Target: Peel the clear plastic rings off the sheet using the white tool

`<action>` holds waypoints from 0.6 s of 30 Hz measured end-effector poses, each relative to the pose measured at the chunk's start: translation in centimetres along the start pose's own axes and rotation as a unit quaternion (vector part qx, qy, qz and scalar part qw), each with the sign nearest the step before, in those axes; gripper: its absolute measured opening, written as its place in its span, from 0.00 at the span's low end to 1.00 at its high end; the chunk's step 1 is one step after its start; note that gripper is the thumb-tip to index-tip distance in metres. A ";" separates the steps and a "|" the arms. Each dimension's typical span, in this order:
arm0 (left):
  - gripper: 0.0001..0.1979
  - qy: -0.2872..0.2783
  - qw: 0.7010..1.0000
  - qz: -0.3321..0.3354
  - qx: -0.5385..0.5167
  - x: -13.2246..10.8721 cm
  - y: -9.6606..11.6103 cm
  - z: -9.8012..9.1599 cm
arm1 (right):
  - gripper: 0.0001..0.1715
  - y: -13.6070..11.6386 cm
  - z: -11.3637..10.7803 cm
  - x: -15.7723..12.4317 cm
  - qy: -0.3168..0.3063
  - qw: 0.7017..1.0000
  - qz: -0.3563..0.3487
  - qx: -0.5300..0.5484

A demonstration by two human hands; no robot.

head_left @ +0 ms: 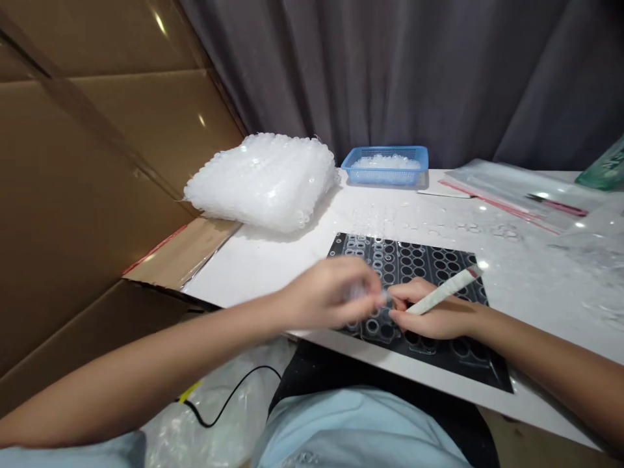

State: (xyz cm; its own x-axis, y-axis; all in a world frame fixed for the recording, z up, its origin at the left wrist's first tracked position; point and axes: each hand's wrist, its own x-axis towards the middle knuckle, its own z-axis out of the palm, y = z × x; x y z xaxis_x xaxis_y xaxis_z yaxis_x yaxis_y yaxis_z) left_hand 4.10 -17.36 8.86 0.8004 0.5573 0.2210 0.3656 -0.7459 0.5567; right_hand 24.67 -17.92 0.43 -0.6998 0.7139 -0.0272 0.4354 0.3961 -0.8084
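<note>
My left hand (326,292), slightly blurred, is closed with thumb and forefinger together on a small clear plastic piece (386,298); more clear material shows within its curled fingers. Close beside it, my right hand (441,315) grips a white pen-like tool (443,291) with a reddish band near its upper end. The tool slants up to the right, and its working tip is hidden by my fingers. Both hands are over a black sheet (492,374) bearing rows of clear plastic rings and round pieces, some covered by my hands.
At the back left sits a large bundle of whitish translucent plastic pieces (263,182). A blue basket (348,168) behind holds similar pieces. Clear bags (487,175) with a pink-handled tool (563,207) lie back right, near a green bottle (604,168). Cardboard (88,195) walls the left side.
</note>
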 end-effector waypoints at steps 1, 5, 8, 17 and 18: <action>0.07 0.049 0.999 -0.011 0.012 1.5 -1.1 -0.9 | 0.13 -0.2 -0.1 0.0 0.006 1.000 0.017 0.006; 0.08 0.175 0.980 -0.050 0.082 9.6 -9.1 -3.7 | 0.12 -0.8 -0.3 0.2 0.035 0.995 0.076 0.056; 0.10 0.247 0.957 -0.122 0.092 16.7 -15.7 -5.2 | 0.11 -0.5 -0.3 0.7 0.064 0.989 0.114 0.071; 0.09 0.148 0.963 -0.163 0.155 30.1 -24.3 -4.2 | 0.21 4.7 0.8 4.6 0.006 0.979 0.040 0.199; 0.09 0.132 0.964 -0.162 0.164 30.8 -24.5 -3.7 | 0.21 5.3 1.1 5.1 -0.004 0.980 0.045 0.194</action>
State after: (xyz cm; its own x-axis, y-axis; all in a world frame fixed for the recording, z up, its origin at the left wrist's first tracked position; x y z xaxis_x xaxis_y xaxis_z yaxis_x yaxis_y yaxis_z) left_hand 18.02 19.41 5.00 0.4864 0.8215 0.2976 0.7415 -0.5682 0.3567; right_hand 22.76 -12.82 -4.66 -0.6727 0.7314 -0.1119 0.2489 0.0813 -0.9651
